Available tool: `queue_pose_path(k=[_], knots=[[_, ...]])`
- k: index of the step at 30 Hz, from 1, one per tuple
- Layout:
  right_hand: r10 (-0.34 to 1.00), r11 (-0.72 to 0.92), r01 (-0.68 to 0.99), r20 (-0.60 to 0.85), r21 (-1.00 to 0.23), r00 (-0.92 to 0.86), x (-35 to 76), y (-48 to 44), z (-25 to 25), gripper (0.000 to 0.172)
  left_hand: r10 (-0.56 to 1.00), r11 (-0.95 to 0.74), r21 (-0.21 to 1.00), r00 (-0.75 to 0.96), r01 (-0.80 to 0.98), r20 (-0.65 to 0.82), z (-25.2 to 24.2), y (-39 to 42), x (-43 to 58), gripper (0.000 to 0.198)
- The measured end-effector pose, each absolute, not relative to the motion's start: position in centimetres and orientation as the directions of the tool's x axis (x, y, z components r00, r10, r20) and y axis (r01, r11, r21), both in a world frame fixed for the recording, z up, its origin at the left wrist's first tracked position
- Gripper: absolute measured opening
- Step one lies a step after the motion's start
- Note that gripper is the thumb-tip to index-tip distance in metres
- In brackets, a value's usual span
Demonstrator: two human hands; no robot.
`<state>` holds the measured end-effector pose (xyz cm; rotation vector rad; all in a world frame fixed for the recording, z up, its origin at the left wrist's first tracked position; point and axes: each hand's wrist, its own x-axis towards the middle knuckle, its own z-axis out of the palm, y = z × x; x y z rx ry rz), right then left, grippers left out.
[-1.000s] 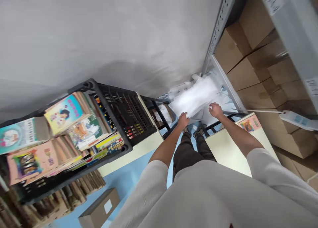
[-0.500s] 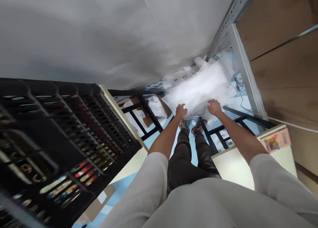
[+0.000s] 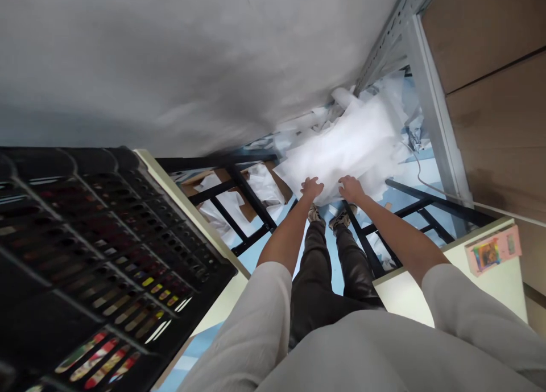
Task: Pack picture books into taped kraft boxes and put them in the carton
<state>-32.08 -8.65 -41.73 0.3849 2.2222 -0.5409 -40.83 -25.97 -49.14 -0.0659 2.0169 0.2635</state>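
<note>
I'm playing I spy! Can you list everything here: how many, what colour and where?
Thin sheets: many, white, middle
Crate: one, black, left
Crate contents: many, multicoloured, behind slots
Tables: two, cream, left and right
Frames: two, black, adjoining tables
Book: one, pink, right table
Stacked boxes: several, brown, right edge
Open boxes: some, brown, behind left frame
Rack: one, grey, right
Cord: one, white, right
Wall: one, grey, upper left
Floor: one, blue, below
Shirt: one, light grey, bottom
Trousers: one pair, dark, lower middle
Shoes: two, mottled brown, below sheets
Left hand: one, bare, sheets' near edge
Right hand: one, bare, same edge
</note>
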Motion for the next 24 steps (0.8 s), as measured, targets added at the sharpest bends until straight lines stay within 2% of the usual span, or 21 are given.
queue_pose_path(k=[7, 15, 21, 24], knots=[[0.099, 0.863, 0.444, -0.781, -0.241, -0.617, -31.6, -9.4, -41.4, 0.042, 0.108, 0.950, 0.247, -0.540, -0.191, -0.835, -47.8, -26.0, -40.3, 0.065], [0.089, 0.846, 0.442, -0.739, -0.297, -0.668, -32.5, -9.9, -37.5, 0.050, 0.200, 0.847, 0.448, -0.609, -0.285, -0.767, -41.6, -23.2, -40.2, 0.053], [0.261, 0.821, 0.515, -0.640, -0.247, -0.723, -33.4, -9.7, -32.5, 0.067, 0.320, 0.696, 0.659, -0.697, -0.286, -0.641, -35.2, -20.1, -39.9, 0.047], [0.333, 0.805, 0.548, -0.591, -0.227, -0.735, -33.6, -9.1, -29.7, 0.066, 0.370, 0.632, 0.727, -0.719, -0.269, -0.588, -31.5, -19.3, -39.3, 0.046]])
